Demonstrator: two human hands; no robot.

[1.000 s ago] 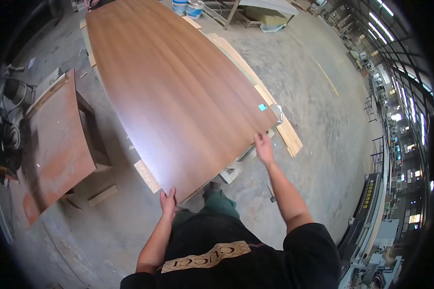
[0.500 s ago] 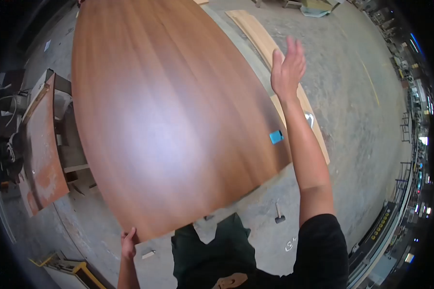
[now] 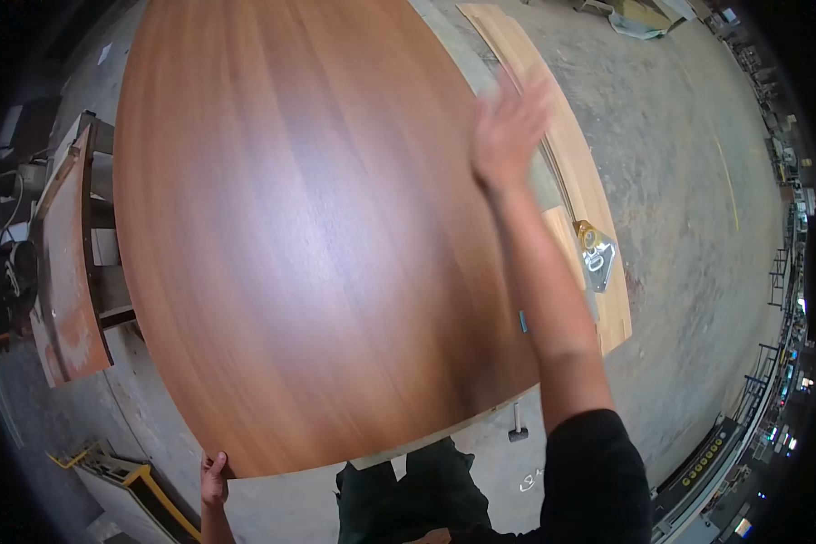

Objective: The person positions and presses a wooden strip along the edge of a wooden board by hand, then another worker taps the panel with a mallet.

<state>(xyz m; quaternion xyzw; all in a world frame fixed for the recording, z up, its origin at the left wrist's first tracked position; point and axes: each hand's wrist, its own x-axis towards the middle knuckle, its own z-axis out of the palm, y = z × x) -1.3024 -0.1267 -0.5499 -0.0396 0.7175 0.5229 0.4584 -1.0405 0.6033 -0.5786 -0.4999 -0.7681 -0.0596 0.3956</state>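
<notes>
1. Concrete floor (image 3: 689, 172) spreads around you, with machinery and lights along the right margin of the hall.
2. Your wood-grain panel (image 3: 308, 236) lies broad and glossy in front of you, its near edge just beyond your legs and its far end running out of the top of the view.
3. Your left hand (image 3: 215, 479) is closed on the near left corner, thumb on top; you cannot see how its fingers sit underneath.
4. Your right hand (image 3: 512, 136) is spread and blurred at the panel's right edge, holding nothing visible; whether the palm touches the panel, you cannot tell.
5. Compared with a second ago, your right hand has left the near edge; since the half-second frame it has shifted inward, closer to the panel. Your left hand has stayed on its corner, so it looks like your only sure hold.
6. Your right forearm now covers most of the blue tag (image 3: 523, 321), which showed fully before.
7. Just beyond the right edge you have pale wood strips (image 3: 562, 118), with a shiny clear item (image 3: 597, 256) on them.
8. Farther out, a hammer (image 3: 518, 428) lies near your legs, and a worn board (image 3: 68, 299) stands left.
</notes>
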